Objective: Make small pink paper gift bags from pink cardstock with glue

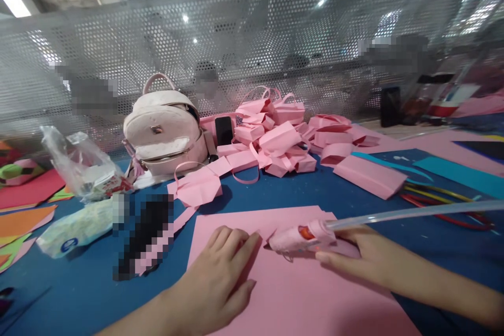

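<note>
No legible text anywhere.

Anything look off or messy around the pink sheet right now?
Nothing damaged. The paper bags behind the pink sheet lie in a tumbled heap. The right hand holds a glue gun; the left hand presses the sheet.

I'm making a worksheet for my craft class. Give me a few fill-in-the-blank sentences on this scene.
1. The right hand holds a ____ gun.
2. The left hand lies flat on a sheet of ____ paper.
3. The table surface is ____.
4. A phone leans beside the pale ____.

Missing words: glue; pink; blue; backpack
</note>
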`<state>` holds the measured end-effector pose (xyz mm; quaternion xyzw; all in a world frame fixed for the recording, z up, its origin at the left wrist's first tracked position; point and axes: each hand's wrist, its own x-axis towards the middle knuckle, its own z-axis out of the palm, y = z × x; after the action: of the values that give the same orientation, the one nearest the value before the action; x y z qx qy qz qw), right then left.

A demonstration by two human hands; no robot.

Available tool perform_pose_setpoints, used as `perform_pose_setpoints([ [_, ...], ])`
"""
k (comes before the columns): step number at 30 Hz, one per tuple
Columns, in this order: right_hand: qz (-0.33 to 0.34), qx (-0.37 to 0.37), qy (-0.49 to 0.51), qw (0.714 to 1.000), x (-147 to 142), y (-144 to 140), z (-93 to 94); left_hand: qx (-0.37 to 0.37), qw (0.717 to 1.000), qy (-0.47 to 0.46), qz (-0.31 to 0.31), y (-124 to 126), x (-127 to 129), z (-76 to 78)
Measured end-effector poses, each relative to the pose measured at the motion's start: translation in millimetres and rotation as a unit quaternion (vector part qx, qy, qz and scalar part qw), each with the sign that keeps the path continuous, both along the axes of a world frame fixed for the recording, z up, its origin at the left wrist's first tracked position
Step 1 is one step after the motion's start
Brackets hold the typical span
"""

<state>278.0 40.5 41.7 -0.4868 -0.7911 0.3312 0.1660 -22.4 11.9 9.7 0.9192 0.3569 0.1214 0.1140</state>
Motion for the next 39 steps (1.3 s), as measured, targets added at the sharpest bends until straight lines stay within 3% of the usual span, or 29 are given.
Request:
perform_pose_setpoints([
  [8, -0.019, 0.036, -0.031, 0.999, 2, 10, -13.2, 0.022, 0.999, -0.037, 0.004, -3, -1, -1.1],
  [13, 0.013, 0.048, 0.008, 0.999, -6, 15, -6.0, 0.035, 0.998, -0.049, -0.01, -5, -2, 3.8],
  [17, 0.045, 0.016, 0.054, 0.997, -13, 19, 0.3, 0.059, 0.998, -0.033, -0.021, -3, -2, 6.8],
  [24, 0.027, -0.018, 0.091, 0.995, -6, 22, -11.4, 0.099, 0.993, -0.057, -0.038, 4, -6, -15.6],
  [31, 0.089, -0.046, 0.083, 0.991, -5, 22, -8.9, 0.106, 0.992, -0.048, -0.039, 7, -9, -24.5],
  [36, 0.125, -0.002, 0.001, 0.992, 1, 20, -14.5, 0.115, 0.992, -0.042, -0.039, 9, -11, -28.1],
  [39, 0.106, 0.038, -0.014, 0.994, 2, 16, -17.0, 0.112, 0.992, -0.049, -0.044, 9, -12, -28.5],
])
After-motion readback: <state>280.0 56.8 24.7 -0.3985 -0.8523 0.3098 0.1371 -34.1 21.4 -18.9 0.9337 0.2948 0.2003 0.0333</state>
